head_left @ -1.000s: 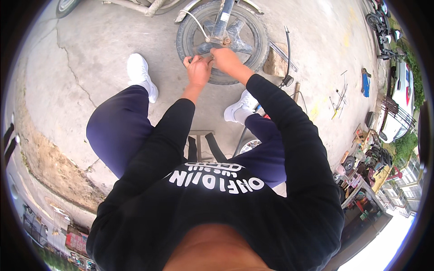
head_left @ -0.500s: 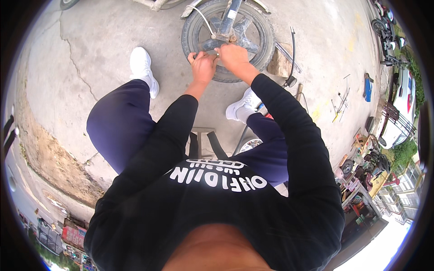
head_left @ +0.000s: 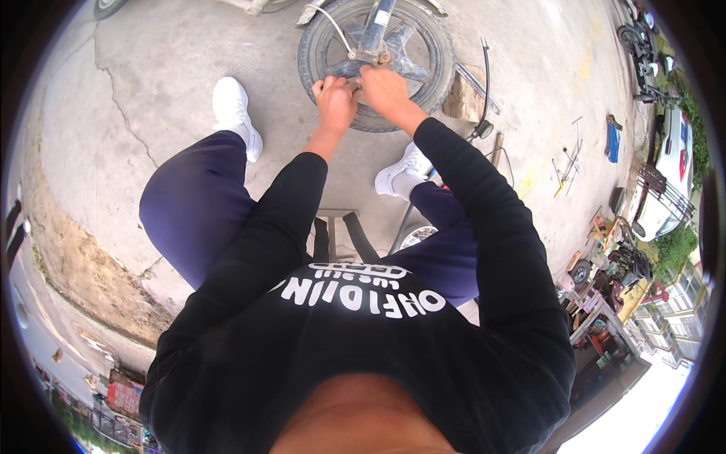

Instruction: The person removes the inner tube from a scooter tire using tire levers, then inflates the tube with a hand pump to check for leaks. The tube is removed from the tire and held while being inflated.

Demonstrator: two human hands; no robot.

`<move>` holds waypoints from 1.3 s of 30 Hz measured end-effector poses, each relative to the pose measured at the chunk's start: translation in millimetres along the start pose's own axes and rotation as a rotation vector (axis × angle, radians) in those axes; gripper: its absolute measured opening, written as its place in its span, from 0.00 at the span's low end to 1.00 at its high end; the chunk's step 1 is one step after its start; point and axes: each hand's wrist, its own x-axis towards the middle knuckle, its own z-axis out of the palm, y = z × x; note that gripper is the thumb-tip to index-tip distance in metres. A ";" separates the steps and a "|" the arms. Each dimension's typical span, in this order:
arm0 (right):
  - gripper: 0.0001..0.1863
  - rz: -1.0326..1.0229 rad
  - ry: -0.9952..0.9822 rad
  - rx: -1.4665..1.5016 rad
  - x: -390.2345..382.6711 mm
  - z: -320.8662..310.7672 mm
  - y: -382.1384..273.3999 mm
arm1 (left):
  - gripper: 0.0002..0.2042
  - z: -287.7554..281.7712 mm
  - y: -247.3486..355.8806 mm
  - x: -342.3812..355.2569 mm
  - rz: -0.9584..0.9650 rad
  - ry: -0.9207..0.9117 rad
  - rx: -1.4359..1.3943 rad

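In front of me stands a motorcycle front wheel with a dusty black tyre [head_left: 446, 64] and spoked rim, joined to a dark fork leg [head_left: 378, 30]. A rusty axle nut [head_left: 384, 57] shows at its hub, and a pale cable [head_left: 333, 24] runs down to it. Just below the hub, my left hand [head_left: 336, 104] is closed, its fingers curled around something small. Beside it my right hand [head_left: 384, 88] is also closed, back of the hand up, fingertips meeting the left hand's. Whatever lies between the fingers is mostly hidden.
Right of the wheel are a wooden block [head_left: 460, 100], a black hose [head_left: 485, 76] with a gauge, and a wooden handle [head_left: 497, 149]. Farther right lie a cross-shaped wrench [head_left: 569, 163] and a blue tool [head_left: 612, 142]. My white shoes [head_left: 233, 106] flank the wheel's near side.
The whole view has shifted slightly, with the wheel a little higher and farther left. Both hands stay together below the hub, and the axle nut is now less covered.
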 end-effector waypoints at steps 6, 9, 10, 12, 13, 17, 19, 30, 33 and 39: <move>0.12 -0.111 -0.100 -0.054 14.9 2.1 11.5 | 0.02 -0.2 -0.1 0.3 -0.025 -0.008 -0.040; 0.12 -0.054 -0.110 -0.016 13.3 0.7 6.5 | 0.02 1.3 -1.2 -0.3 -0.054 -0.003 -0.063; 0.12 -0.032 -0.107 -0.005 13.7 5.3 7.3 | 0.02 3.0 -1.0 -0.1 -0.050 0.001 -0.058; 0.11 0.010 -0.100 0.020 13.9 15.4 4.1 | 0.02 5.9 -2.4 -0.8 -0.044 0.009 -0.044; 0.10 0.029 -0.082 0.042 14.4 16.4 1.3 | 0.01 7.2 -4.2 -1.5 -0.028 0.012 -0.018; 0.08 0.039 -0.116 0.071 15.5 14.3 -5.3 | 0.03 8.2 -7.2 -4.0 -0.003 0.019 -0.005; 0.08 -0.036 -0.130 0.032 13.0 13.1 -2.4 | 0.03 7.1 -4.7 -4.5 -0.011 0.036 -0.046; 0.07 -0.575 0.061 0.002 -3.0 16.6 25.9 | 0.02 6.8 -0.9 -5.0 -0.042 0.012 -0.058; 0.08 -0.180 0.065 0.019 -13.2 8.4 12.2 | 0.02 4.6 -0.5 -3.3 -0.023 0.067 -0.096; 0.11 0.060 -0.028 0.000 -8.4 -5.7 4.1 | 0.04 4.2 0.3 -3.0 -0.022 0.038 -0.109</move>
